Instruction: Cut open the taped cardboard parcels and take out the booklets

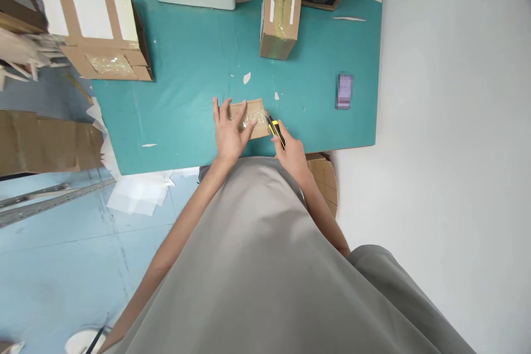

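Fingers of the left hand (229, 137) lie spread upon the small cardboard box (260, 126) beneath them, in head view, probably to steady it against the worktop (186, 138). Right hand (291, 154) grips the cutter (276, 130) firmly, seemingly to control its tip beside the box's end.

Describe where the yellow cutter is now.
In the head view, the yellow cutter is in the right hand, at the right end of the small box under the left hand.
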### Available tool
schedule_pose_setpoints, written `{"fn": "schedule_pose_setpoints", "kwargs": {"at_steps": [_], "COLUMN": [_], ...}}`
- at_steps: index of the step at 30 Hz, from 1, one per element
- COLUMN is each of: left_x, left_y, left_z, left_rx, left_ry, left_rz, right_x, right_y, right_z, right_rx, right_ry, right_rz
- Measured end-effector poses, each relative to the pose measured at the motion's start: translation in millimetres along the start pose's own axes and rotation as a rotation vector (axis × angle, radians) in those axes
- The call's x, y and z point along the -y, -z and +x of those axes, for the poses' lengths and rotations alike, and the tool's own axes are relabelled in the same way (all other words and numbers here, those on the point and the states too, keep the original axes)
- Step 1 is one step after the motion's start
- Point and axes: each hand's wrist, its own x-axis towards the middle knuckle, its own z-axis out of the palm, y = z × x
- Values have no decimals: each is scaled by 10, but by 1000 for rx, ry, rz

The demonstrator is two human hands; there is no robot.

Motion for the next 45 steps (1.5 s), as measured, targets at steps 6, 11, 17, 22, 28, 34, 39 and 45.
{"fn": "schedule_pose_setpoints", "kwargs": {"at_steps": [6,11,17,22,28,34,39,45], "left_x": [2,19,-12,-4,5,-11,-18,-10], "left_y": [12,3,17,5,-14,-17,-47,-65], "left_z": [-7,-8,-13,-18,-16,-10,-33,-28], "left_rx": [3,-1,36,5,4,4,-44,-56], "left_ry": [-20,-22,25,-5,1,41,34,27], "left_rz": [31,41,-29,30,22,-47,-56,-89], "right_x": [27,78,182,211,228,374,546,519], "right_y": [-7,41,65,96,118,97,61,46], "right_z": [26,-6,-12,-61,-86,-48,1,-188], "right_rx": [-11,-5,32,27,28,73,103,147], "right_ry": [-19,-9,-60,-75,-56,-106,-164,-211], "right_rz": [-56,-62,-132,-152,-172,-322,-408,-445]}}
